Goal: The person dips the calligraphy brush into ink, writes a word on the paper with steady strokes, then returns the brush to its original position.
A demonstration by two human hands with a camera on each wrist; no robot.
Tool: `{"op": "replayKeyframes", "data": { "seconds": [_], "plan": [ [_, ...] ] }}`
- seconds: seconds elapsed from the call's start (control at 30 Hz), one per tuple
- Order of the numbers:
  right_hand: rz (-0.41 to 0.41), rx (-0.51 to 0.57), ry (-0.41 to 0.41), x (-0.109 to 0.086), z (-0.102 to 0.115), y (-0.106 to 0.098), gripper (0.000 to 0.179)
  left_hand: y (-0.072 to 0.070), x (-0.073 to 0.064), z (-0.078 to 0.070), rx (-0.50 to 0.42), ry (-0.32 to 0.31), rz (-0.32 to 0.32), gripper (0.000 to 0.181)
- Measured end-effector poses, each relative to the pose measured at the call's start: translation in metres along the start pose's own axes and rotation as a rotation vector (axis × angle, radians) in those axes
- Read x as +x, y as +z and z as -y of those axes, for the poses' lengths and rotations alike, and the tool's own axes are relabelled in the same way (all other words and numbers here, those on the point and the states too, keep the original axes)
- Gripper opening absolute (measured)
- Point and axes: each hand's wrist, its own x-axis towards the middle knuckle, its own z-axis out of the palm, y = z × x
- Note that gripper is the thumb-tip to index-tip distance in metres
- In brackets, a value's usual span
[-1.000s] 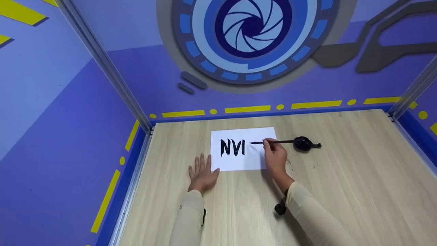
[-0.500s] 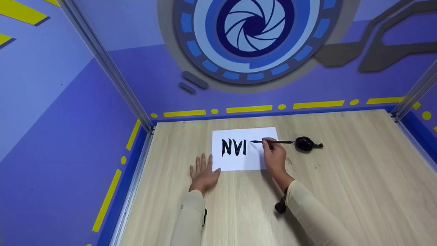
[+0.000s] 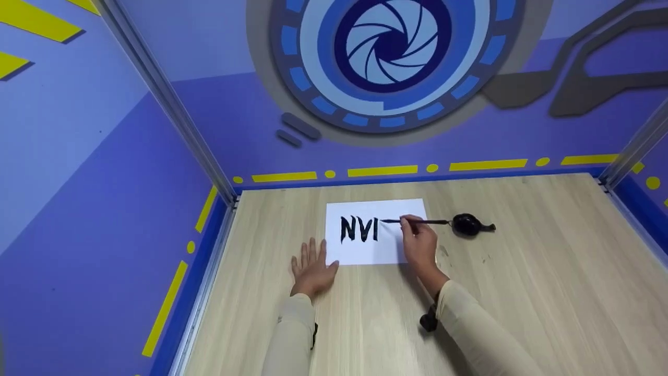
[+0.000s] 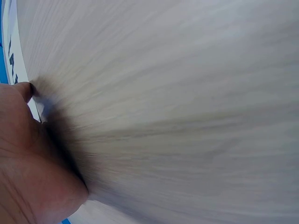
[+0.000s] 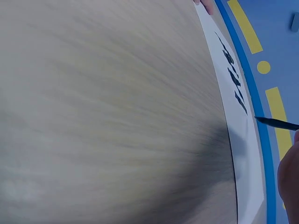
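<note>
A white sheet of paper (image 3: 389, 253) lies on the wooden table, with thick black strokes (image 3: 359, 230) reading "NVI" on its left half. My right hand (image 3: 420, 243) pinches a dark ink brush (image 3: 430, 222), held nearly level over the paper. The brush tip points left, just beside the top of the last stroke; in the right wrist view the brush (image 5: 278, 123) shows above the sheet. Spread flat, my left hand (image 3: 314, 271) rests at the paper's lower left corner, thumb and fingertips at its edge. The left wrist view shows that hand's heel and thumb (image 4: 28, 91).
A glossy black ink pot (image 3: 466, 224) with a short spout stands right of the paper, behind the brush's end. Small dark marks (image 3: 486, 258) spot the table (image 3: 548, 277). Blue-purple panels (image 3: 219, 125) enclose the table at the back and sides.
The brush tip has dipped slightly toward the paper beside the last stroke. The left hand stays in place; the whole head view has shifted a little.
</note>
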Motion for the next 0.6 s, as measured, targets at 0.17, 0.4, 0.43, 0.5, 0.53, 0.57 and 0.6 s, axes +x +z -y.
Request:
{"op": "replayKeyframes", "data": {
  "seconds": [0.17, 0.4, 0.43, 0.5, 0.53, 0.57, 0.6],
  "plan": [
    [0.029, 0.028, 0.043, -0.0007, 0.0029, -0.0013, 0.016, 0.0004, 0.0013, 0.0011, 0.033, -0.004, -0.009, 0.074],
    [0.038, 0.031, 0.077, -0.0003, 0.005, -0.0025, 0.018, 0.0018, 0.0047, 0.0019, 0.064, -0.005, -0.013, 0.074],
    [0.038, 0.03, 0.079, -0.0001, 0.005, -0.0027, 0.019, 0.0019, 0.0049, 0.0019, 0.065, -0.005, -0.012, 0.074],
    [0.038, 0.028, 0.079, -0.0001, 0.0048, -0.0033, 0.019, 0.0022, 0.0044, 0.0017, 0.062, -0.006, -0.012, 0.075],
    [0.04, 0.026, 0.081, -0.0002, 0.0047, -0.0037, 0.019, 0.0021, 0.004, 0.0015, 0.059, -0.008, -0.011, 0.075],
    [0.039, 0.027, 0.082, -0.0002, 0.0045, -0.0041, 0.019, 0.0023, 0.0041, 0.0013, 0.054, -0.007, -0.012, 0.075],
    [0.039, 0.028, 0.084, -0.0001, 0.0041, -0.0044, 0.019, 0.0023, 0.004, 0.0011, 0.05, -0.006, -0.013, 0.075]
  ]
}}
